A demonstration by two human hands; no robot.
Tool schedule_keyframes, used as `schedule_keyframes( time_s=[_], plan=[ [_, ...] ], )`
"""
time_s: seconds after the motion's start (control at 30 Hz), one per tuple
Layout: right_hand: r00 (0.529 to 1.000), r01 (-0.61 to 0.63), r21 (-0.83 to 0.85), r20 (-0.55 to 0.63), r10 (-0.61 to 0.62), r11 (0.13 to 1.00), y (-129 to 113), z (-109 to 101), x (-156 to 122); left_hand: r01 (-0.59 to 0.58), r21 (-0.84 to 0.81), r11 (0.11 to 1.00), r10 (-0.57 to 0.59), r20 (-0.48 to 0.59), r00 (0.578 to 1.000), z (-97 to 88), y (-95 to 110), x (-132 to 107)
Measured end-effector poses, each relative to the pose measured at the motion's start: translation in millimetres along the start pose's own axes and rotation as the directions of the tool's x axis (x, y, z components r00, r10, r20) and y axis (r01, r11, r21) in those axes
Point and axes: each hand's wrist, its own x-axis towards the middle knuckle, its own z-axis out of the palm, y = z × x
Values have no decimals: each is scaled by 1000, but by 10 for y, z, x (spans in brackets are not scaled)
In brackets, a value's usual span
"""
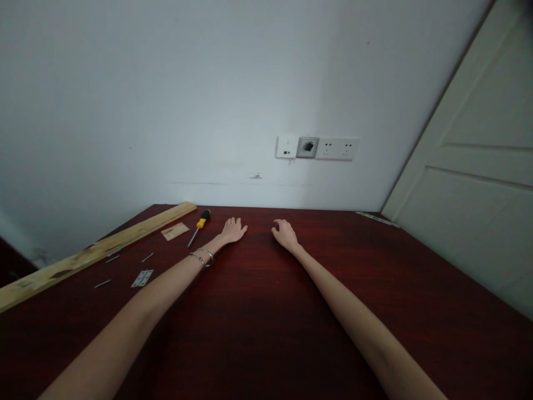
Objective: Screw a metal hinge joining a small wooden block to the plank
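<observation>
My left hand [234,230] lies palm down on the dark red table [266,311], fingers spread, holding nothing. To its left rests a screwdriver [200,223] with a black and yellow handle, its shaft pointing toward me. My right hand [285,233] rests on the table a short way to the right, fingers apart and slightly bent, with nothing in it. Farther left are a small flat wood piece [175,231], a metal hinge [142,278] and several screws or nails, one of them a thin metal fastener [147,257].
A long wooden board [100,247] runs along the table's left side. Behind the table, the white wall carries sockets [337,149] and a dark plug [308,146]. A thin strip [377,219] lies at the far right corner, beside a white door [474,161].
</observation>
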Motion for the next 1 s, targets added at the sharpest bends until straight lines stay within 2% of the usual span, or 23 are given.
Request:
schedule_keyframes(
  time_s=[0.17,0.33,1.0],
  plan=[
    [1000,6,-186,18,-3,983,54,9,-23,-5,-6,1000,4,-38,999,72,-8,-11],
    [999,0,-274,46,13,962,57,51,-55,-1,-18,1000,-1,-80,997,98,-15,-28],
    [996,46,-342,85,-18,938,65,24,-111,-31,-67,997,26,-80,996,110,-54,-72]
  ],
)
